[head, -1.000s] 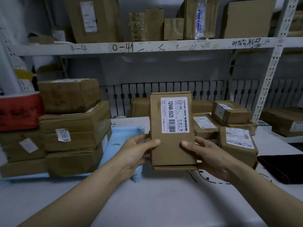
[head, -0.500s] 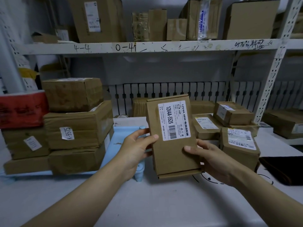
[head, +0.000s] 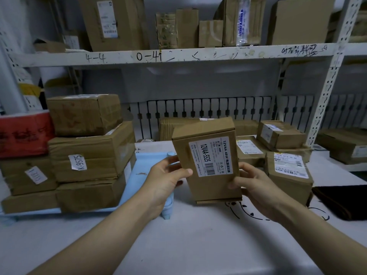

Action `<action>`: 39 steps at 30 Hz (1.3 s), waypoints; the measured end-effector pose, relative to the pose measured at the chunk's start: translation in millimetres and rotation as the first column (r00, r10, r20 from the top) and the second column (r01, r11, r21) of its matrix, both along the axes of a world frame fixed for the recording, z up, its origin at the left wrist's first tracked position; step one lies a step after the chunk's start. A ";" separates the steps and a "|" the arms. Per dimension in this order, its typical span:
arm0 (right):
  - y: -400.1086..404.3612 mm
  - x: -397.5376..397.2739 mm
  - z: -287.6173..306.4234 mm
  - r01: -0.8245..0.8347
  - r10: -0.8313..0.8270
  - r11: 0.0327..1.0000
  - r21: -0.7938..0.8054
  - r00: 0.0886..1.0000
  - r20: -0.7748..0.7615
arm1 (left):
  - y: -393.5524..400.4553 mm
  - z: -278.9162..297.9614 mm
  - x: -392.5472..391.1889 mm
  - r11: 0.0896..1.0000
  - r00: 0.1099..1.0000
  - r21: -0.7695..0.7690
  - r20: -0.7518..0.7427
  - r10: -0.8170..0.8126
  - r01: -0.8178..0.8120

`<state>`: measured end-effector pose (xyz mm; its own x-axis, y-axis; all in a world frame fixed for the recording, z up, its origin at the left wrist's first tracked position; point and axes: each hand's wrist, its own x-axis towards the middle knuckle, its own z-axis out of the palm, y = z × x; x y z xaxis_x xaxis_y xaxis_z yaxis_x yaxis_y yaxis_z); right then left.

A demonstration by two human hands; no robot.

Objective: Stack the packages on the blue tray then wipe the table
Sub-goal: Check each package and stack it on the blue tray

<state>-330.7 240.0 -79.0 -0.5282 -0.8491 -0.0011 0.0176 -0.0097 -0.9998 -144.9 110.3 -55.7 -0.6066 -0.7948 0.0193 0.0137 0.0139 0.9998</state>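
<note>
Tabletop (head: pixel 178 245), white and bare in its near half, leaves open room in front of both forearms; black line drawings mark it just beneath the held box. Both arms reach forward from the lower corners, and between them a flat brown box (head: pixel 208 161) with a white label reading 12V4A-5525 is held above the table, tilted with its top leaning left. The left hand (head: pixel 164 179) grips its left edge, thumb across the front face; the right hand (head: pixel 256 187) clasps the lower right side, thumb on the front. Left of the hands the blue tray (head: pixel 143 175) stands on short legs, its right part uncovered, its left part carrying stacked cardboard packages (head: pixel 89 155), one labelled K-9575. A red box (head: pixel 23 133) sits at the far left. To the right, loose packages (head: pixel 286 171) crowd the table beside a dark cloth (head: pixel 343 201) at the right edge. Behind stand a slotted white panel (head: pixel 198 110), a perforated upright and a scribbled-on shelf (head: pixel 178 54) loaded with more cartons.
</note>
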 end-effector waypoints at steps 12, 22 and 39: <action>-4.3 4.6 5.5 0.306 -0.334 0.943 -0.135 0.868 -0.368 | -1.8 0.5 -7.0 0.867 0.961 -0.431 0.003 0.278 -0.250; -3.8 12.1 7.9 0.353 -0.314 0.924 -0.145 0.487 -0.815 | 3.5 12.4 -15.5 0.123 0.916 -0.992 0.081 0.393 0.035; -0.6 1.5 8.3 0.302 -0.418 0.909 -0.288 0.654 -0.630 | -9.3 21.8 -10.1 0.360 0.934 -0.930 0.191 0.301 0.074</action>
